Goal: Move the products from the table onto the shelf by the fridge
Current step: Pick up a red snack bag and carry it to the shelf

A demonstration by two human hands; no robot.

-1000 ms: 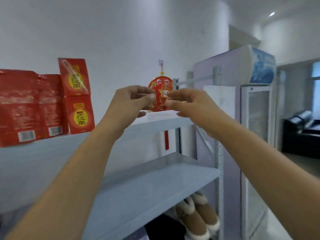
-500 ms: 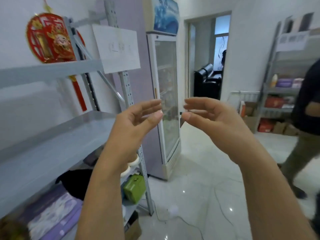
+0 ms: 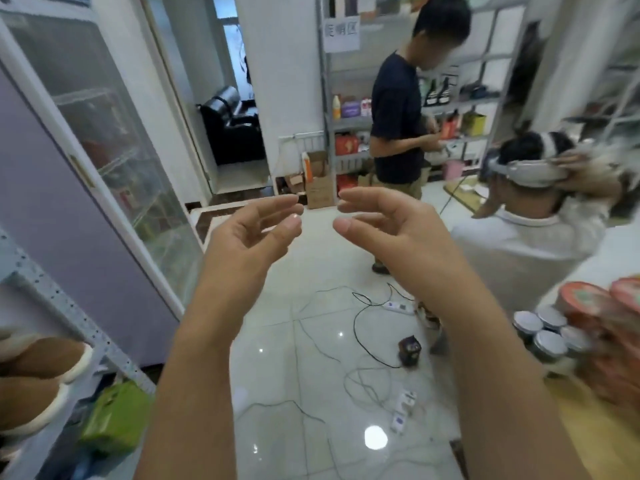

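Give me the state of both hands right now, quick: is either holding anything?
Left hand: open, fingers relaxed, holding nothing.
Right hand: open, fingers relaxed, holding nothing.

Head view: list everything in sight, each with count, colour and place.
fridge: one, white-framed glass door, left
slippers: two, brown with white trim, lower left
green box: one, green, lower left
cans: at least four, silver lids, right edge
tubs: at least two, red lids, beside the cans
power strips: two, white, floor
cables: several, black, floor
armchair: one, black, back room
standing person: one, dark shirt, background
seated person: one, white top, right
left hand: one, empty, centre
right hand: one, empty, centre
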